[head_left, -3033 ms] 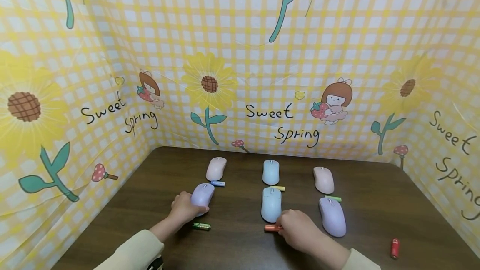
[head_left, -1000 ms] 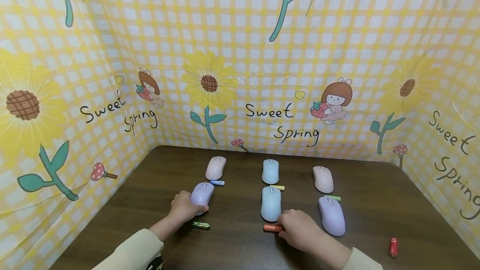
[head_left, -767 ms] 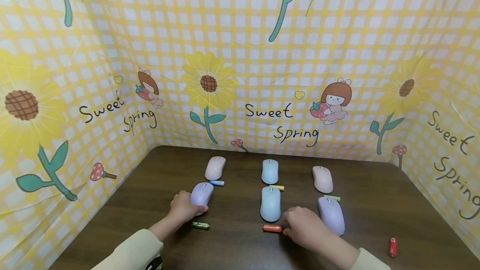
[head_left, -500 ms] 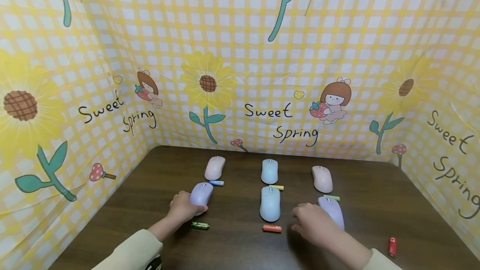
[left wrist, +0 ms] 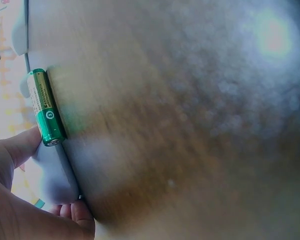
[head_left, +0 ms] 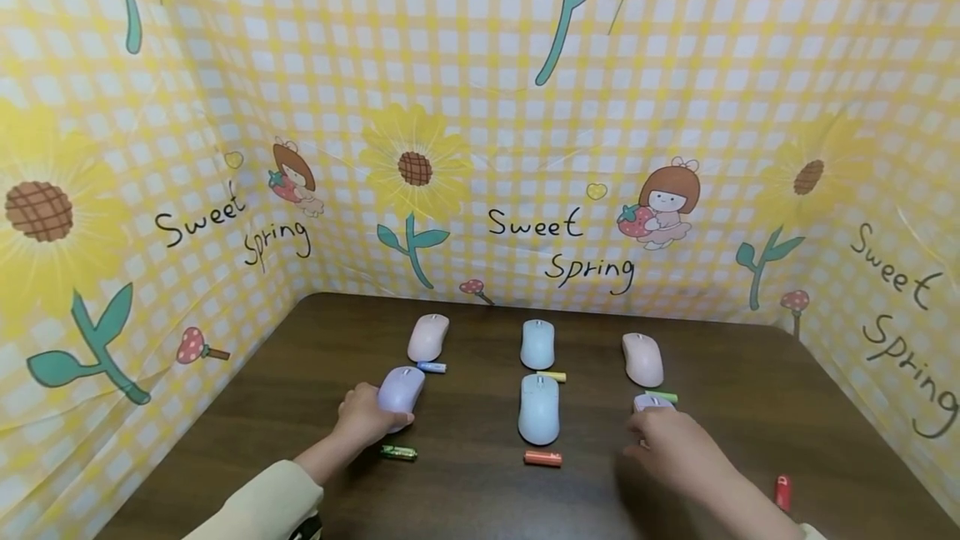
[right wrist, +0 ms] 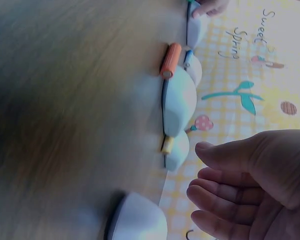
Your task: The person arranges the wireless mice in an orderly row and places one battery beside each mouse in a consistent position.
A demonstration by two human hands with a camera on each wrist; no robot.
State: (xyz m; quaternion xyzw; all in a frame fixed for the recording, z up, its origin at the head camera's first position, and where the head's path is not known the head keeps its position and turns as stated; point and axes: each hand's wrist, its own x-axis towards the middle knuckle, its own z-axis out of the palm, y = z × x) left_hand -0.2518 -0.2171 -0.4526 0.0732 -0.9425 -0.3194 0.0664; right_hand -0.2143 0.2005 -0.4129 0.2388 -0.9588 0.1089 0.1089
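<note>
My left hand (head_left: 363,420) grips the left purple computer mouse (head_left: 401,387), thumb on one side and fingers on the other. A green battery (left wrist: 46,107) lies just in front of that mouse. My right hand (head_left: 678,445) hovers over the right purple mouse (head_left: 651,400) and hides most of it in the head view. In the right wrist view its loosely bent fingers (right wrist: 220,192) hold nothing. An orange battery (head_left: 542,459) lies crosswise before the near blue mouse (head_left: 539,409), left of my right hand.
Behind stand a pink mouse (head_left: 429,337), a far blue mouse (head_left: 537,344) and another pink mouse (head_left: 642,359). Blue (head_left: 432,368), yellow (head_left: 552,377) and light green (head_left: 662,396) batteries lie between the rows. A red battery (head_left: 783,490) lies at the right, partly behind my forearm.
My right hand has let go of the orange battery, leaving it before the near blue mouse, and moved right to the right purple mouse. My left hand stays on its mouse.
</note>
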